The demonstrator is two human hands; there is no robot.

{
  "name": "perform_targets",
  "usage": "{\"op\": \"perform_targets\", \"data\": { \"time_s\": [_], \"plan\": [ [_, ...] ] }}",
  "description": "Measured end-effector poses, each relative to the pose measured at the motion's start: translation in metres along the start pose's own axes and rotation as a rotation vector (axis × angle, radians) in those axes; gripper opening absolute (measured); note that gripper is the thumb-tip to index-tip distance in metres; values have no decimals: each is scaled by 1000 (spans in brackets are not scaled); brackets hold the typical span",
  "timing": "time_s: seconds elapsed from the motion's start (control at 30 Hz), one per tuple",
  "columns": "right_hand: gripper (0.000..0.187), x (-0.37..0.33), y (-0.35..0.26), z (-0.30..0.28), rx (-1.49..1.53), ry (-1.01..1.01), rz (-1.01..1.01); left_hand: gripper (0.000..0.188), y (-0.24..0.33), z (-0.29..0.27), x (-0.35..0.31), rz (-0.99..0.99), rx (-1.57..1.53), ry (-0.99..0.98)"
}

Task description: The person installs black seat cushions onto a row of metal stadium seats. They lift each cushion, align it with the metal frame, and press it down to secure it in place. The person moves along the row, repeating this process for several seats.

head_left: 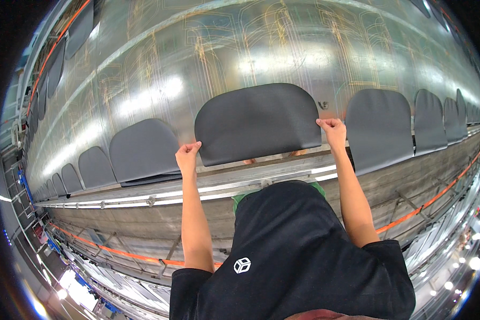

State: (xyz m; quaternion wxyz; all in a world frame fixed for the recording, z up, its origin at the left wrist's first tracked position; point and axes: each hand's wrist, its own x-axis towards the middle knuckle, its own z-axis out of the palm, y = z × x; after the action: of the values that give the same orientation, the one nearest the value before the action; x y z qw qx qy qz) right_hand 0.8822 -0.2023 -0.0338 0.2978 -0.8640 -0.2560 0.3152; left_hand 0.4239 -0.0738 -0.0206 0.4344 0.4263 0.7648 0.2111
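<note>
A dark grey, leather-like panel [258,122] with a rounded far edge and a straighter near edge is in front of me, over the near side of a long shiny metal table [160,64]. My left hand [186,157] pinches its left edge close to the near corner. At the panel's right edge, my right hand [333,132] is closed in a pinch too. The near edge is tilted up a little, and something skin-toned shows just under it. Whether the rest of the panel touches the table, I cannot tell.
Similar panels lie in a row along the table's near edge: one grey panel [144,145] to the left, another [380,128] to the right, several beyond each. Yellowish outlines mark the tabletop. A small dark object [324,105] sits beyond my right hand. An orange strip [410,214] runs behind me.
</note>
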Motion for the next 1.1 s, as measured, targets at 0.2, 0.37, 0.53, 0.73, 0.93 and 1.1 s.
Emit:
{"op": "perform_targets", "data": {
  "time_s": [0.2, 0.37, 0.53, 0.73, 0.93, 1.1],
  "plan": [
    [33, -1, 1, 4, 77, 47, -30, 29, 1, 2, -1, 49, 17, 50],
    [30, -2, 0, 3, 15, 32, -44, 29, -2, 1, -1, 25, -16, 49],
    [31, -4, 0, 2, 26, 31, -52, 29, -6, 1, 2, 27, -16, 57],
    [30, -5, 1, 3, -34, 38, -103, 29, -9, 1, 2, 15, -36, 66],
    [31, -5, 1, -2, -94, 30, -139, 28, 5, 2, -5, 13, 0, 50],
    [30, -2, 7, 2, -76, 79, -113, 29, -15, -2, 6, 19, -26, 42]
  ]
}}
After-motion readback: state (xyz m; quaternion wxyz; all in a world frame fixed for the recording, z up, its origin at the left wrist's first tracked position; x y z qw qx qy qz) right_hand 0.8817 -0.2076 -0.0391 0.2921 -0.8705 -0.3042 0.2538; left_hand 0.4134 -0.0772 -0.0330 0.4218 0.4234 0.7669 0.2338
